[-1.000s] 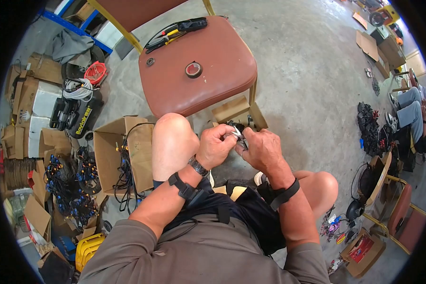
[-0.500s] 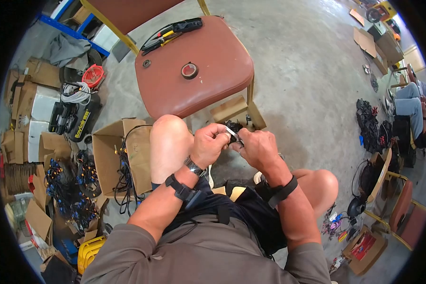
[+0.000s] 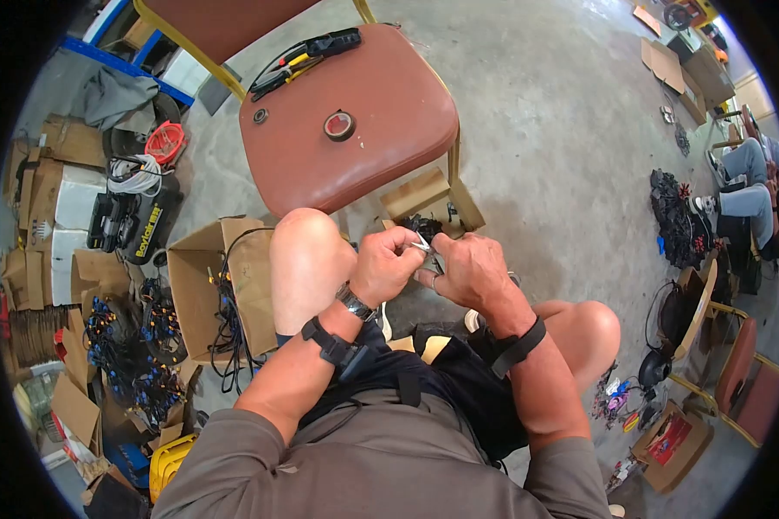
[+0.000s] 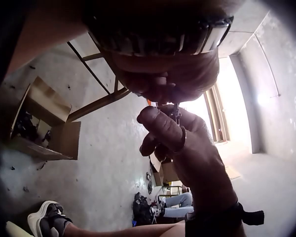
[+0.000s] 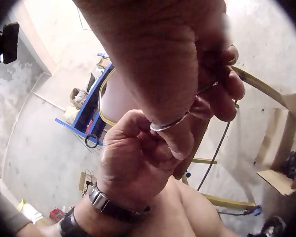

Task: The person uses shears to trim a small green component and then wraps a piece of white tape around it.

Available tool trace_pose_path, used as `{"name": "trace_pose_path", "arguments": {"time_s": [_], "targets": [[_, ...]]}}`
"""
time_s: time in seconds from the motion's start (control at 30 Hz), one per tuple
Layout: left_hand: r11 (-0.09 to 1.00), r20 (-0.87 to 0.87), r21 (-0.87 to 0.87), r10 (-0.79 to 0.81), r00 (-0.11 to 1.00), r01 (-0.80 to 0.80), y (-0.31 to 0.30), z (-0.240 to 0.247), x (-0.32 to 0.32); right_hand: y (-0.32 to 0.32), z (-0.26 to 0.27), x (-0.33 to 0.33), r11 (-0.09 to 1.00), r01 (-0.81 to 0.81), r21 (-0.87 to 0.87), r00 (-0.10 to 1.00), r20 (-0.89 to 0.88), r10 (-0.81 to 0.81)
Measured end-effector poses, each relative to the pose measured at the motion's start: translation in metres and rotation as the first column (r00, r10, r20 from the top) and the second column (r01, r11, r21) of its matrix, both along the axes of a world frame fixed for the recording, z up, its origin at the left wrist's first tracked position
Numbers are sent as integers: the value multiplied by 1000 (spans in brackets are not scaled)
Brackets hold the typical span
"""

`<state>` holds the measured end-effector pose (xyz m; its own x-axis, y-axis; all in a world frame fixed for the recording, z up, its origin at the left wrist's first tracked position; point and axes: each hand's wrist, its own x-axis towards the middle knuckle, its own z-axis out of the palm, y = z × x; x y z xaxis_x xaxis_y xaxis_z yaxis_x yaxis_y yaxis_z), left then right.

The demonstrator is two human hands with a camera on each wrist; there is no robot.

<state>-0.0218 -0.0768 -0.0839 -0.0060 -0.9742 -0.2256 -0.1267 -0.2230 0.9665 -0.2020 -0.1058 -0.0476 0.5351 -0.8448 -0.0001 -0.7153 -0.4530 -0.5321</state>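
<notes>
My left hand [image 3: 384, 266] pinches a small pale, pointed piece [image 3: 422, 243] between thumb and fingers, above the floor between the knees. Close against it, the right hand [image 3: 472, 270] has its fingers curled round a small, thin metallic thing, mostly hidden by the fingers. In the left wrist view the right hand [image 4: 187, 153], with a ring, meets the fingertips of the left hand [image 4: 163, 74]. A thin metallic edge [image 5: 207, 89] shows between the fingers in the right wrist view. What exactly the pieces are, I cannot tell.
A brown chair [image 3: 355, 130] ahead bears a tape roll [image 3: 339, 126], a small ring and black-yellow tools [image 3: 299, 60]. Behind the hands stands an open carton [image 3: 415, 195]. Another carton [image 3: 190, 294] with cables is at left, and a person sits at far right.
The head view has shifted slightly, so the chair appears further left. The pale piece between the fingertips has changed its angle; both hands remain close together.
</notes>
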Motion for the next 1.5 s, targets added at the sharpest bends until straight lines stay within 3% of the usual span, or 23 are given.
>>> {"name": "trace_pose_path", "arguments": {"time_s": [0.23,0.33,0.53,0.63,0.73,0.83,0.93,1.23,1.5], "targets": [[1000,36,-11,26,999,-26,-2,4,3,-2,-7,3,999,7,39,999,-50,-5],[1000,-71,-21,14,997,-16,-4,-1,3,-3,-10,4,997,35,70,998,-54,-31],[983,-322,178,100,941,-43,-11,2,4,-11,-11,-2,924,128,361,979,103,-176],[982,-302,183,105,948,-51,-12,7,3,-16,-2,-3,878,114,464,941,232,-245],[989,-335,143,74,939,-27,-12,4,4,-14,-10,-4,899,101,427,909,328,-258],[990,-338,136,72,938,-27,-11,5,4,-15,-25,1,895,110,432,786,513,-344],[987,-340,154,84,936,-32,-10,8,3,-16,-8,-1,876,140,461,819,444,-364],[982,-323,186,48,945,14,-10,8,1,-14,-5,-1,873,131,470,799,471,-374],[980,-233,197,4,973,43,-8,11,3,-19,-16,3,945,132,300,898,367,-243]]}}
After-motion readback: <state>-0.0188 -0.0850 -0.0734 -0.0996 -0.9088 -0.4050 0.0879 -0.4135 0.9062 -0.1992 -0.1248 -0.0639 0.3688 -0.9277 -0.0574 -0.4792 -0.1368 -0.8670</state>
